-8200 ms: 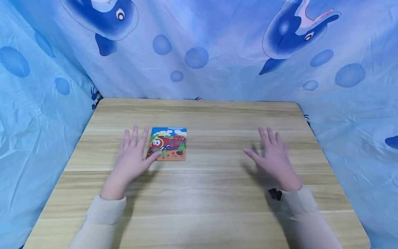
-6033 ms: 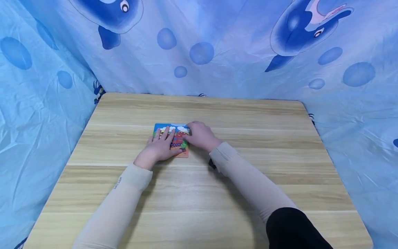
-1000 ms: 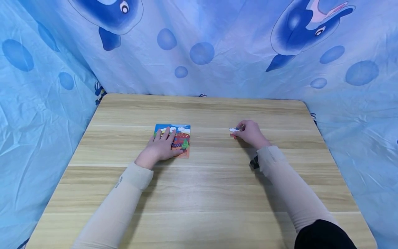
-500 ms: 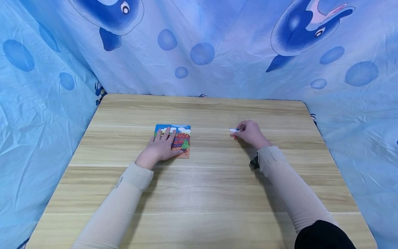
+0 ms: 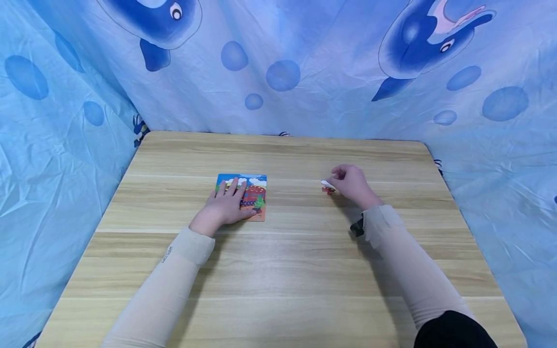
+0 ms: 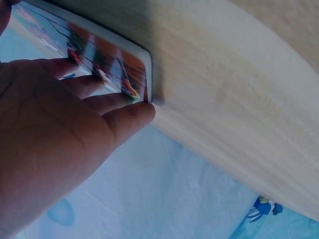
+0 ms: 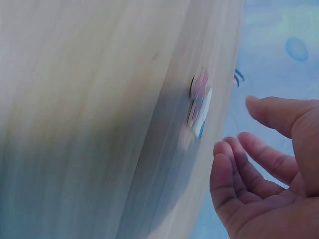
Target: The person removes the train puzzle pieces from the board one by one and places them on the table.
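A small jigsaw puzzle [image 5: 253, 197] with a red train picture lies on the table at centre left. My left hand [image 5: 222, 209] rests on it with spread, straight fingers, covering its left part; the left wrist view shows the fingertips on the puzzle's face [image 6: 107, 62]. To the right, one loose puzzle piece [image 5: 327, 189], white, blue and red, lies flat on the wood. My right hand [image 5: 351, 183] hovers just beside and above this piece [image 7: 200, 102]. In the right wrist view its thumb and bent fingers stand apart with nothing between them.
The wooden table [image 5: 278, 290] has rounded far corners. A blue sea-print curtain [image 5: 304, 111] hangs behind it and down both sides. A black wrist device [image 5: 358, 228] sits by the right cuff.
Since the earliest frame, my left hand has settled on the puzzle and my right hand has carried one piece to the right. Within the last half second my right fingers have let go of it.
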A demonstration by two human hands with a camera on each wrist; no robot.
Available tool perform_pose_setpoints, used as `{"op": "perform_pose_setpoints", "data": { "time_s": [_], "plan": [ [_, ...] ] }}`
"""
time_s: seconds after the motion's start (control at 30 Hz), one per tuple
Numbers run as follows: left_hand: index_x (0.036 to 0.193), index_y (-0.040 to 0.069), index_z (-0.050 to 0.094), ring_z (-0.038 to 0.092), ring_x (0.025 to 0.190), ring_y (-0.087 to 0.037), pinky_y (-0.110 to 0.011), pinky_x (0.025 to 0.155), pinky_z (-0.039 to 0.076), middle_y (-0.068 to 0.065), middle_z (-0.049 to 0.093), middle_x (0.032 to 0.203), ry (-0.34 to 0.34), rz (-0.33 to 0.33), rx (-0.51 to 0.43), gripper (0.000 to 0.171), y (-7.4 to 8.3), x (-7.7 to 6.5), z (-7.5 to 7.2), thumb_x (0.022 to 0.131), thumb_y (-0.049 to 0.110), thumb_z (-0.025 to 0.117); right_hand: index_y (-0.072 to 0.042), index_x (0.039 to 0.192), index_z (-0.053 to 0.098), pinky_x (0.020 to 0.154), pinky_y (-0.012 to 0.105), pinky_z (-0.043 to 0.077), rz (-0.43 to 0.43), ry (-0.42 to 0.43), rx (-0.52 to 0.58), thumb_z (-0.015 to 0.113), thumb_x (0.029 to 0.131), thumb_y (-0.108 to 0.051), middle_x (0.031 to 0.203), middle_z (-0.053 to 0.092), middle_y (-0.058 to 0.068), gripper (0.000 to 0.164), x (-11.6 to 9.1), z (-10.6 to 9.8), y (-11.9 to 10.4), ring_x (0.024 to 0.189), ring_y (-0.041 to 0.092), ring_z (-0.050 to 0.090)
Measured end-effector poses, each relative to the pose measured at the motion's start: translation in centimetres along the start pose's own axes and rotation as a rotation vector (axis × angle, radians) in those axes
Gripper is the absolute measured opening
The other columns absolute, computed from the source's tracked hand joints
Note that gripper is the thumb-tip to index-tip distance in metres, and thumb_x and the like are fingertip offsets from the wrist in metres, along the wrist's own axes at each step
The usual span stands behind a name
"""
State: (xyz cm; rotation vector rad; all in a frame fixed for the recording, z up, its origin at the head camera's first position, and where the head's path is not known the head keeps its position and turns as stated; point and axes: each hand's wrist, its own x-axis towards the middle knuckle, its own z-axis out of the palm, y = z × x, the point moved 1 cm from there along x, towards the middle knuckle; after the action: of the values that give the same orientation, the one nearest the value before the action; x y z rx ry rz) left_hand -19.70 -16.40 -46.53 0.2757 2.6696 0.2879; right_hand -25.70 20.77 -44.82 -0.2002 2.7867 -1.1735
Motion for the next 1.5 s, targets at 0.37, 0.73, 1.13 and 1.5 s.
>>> {"op": "perform_pose_setpoints", "data": {
  "time_s": [0.37,0.73,1.13,1.5],
  "plan": [
    [0.165,0.012,0.008,-0.004,0.150,-0.047,-0.067,0.115,0.008,-0.018,-0.002,0.168,0.015,0.004,0.012,0.097,0.8,-1.2,-0.9,0.098,0.066,0.052,0.004,0.121,0.069,0.067,0.037,0.055,-0.063,-0.014,0.098,0.074,0.096,-0.020,0.100,0.069,0.011,0.035,-0.1,2.4,-3.0,0.083,0.028,0.067],
    [0.164,0.006,0.002,-0.003,0.151,-0.046,-0.066,0.116,0.008,-0.019,-0.001,0.168,0.054,0.006,-0.029,0.104,0.5,-1.2,-0.6,0.096,0.065,0.055,0.003,0.119,0.071,0.074,0.037,0.054,-0.116,-0.019,0.114,0.077,0.094,-0.026,0.097,0.068,0.006,0.038,0.5,5.7,-5.8,0.089,0.022,0.063],
    [0.163,0.003,0.005,-0.007,0.150,-0.046,-0.062,0.117,0.009,-0.022,-0.003,0.167,0.086,-0.047,-0.028,0.108,-0.7,-1.3,-0.7,0.094,0.072,0.050,-0.004,0.117,0.072,0.077,0.034,0.053,-0.086,-0.063,0.107,0.080,0.092,-0.030,0.098,0.066,0.001,0.037,0.5,8.3,-7.3,0.088,0.019,0.061],
    [0.161,-0.002,0.001,-0.007,0.150,-0.047,-0.063,0.117,0.010,-0.024,-0.006,0.167,0.059,-0.056,-0.035,0.110,-0.8,-1.3,-0.6,0.095,0.071,0.049,-0.003,0.125,0.069,0.081,0.031,0.054,-0.109,-0.147,0.068,0.079,0.092,-0.024,0.106,0.066,0.003,0.041,1.5,10.7,-10.7,0.095,0.016,0.061]
  ]
}}
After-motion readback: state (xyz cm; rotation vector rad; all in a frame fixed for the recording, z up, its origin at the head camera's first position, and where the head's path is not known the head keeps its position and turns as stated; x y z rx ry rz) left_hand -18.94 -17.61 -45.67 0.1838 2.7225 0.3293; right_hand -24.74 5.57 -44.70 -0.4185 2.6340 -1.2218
